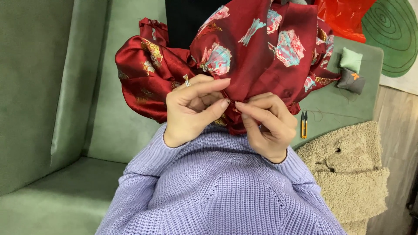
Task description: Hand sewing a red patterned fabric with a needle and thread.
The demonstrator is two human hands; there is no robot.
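Observation:
A shiny dark red garment (257, 48) with teal, pink and gold patterns is bunched up in front of me over a green sofa. My left hand (191, 109), a ring on one finger, pinches a fold of the fabric between thumb and fingers. My right hand (267, 124) pinches the same fold from the other side, fingertips almost touching the left ones. Whether a needle is held is too small to tell. My lilac knitted sleeves (217, 187) fill the lower middle.
Small yellow thread snips (304, 124) lie on the green sofa seat (335, 106) with a loose thread beside them. A green and a grey pincushion (351, 69) sit at the far right. A beige fleecy garment (348, 169) lies lower right. An orange bag (344, 17) is behind.

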